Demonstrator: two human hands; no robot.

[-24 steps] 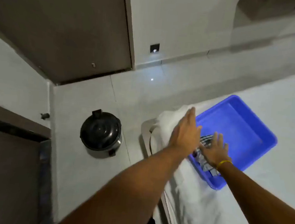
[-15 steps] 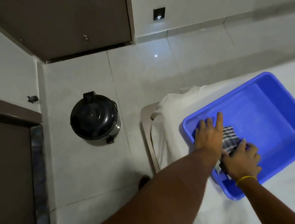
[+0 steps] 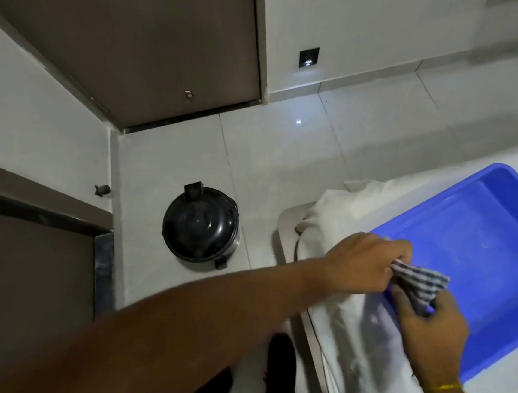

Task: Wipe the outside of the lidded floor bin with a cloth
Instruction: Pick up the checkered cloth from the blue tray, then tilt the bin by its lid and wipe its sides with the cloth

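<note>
A small round floor bin [image 3: 200,224] with a glossy black lid and a steel body stands on the pale tiles, near the wall corner. A checked grey-and-white cloth [image 3: 420,284] is lifted over the near-left corner of a blue plastic tray [image 3: 480,228]. My left hand [image 3: 364,263] pinches one end of the cloth. My right hand [image 3: 430,333], with a yellow band at the wrist, grips the cloth's lower part. Both hands are well to the right of the bin, apart from it.
The blue tray lies on a bed covered with a white sheet [image 3: 360,346]. A brown door [image 3: 140,38] is behind the bin, and a dark cabinet [image 3: 24,285] stands at the left. A doorstop [image 3: 103,189] sticks out of the left wall. A small lit wall panel [image 3: 308,57] glows.
The cloth lay in the tray under my hands; now both hands have closed on it and lifted it off the tray's corner. The view has shifted slightly.
</note>
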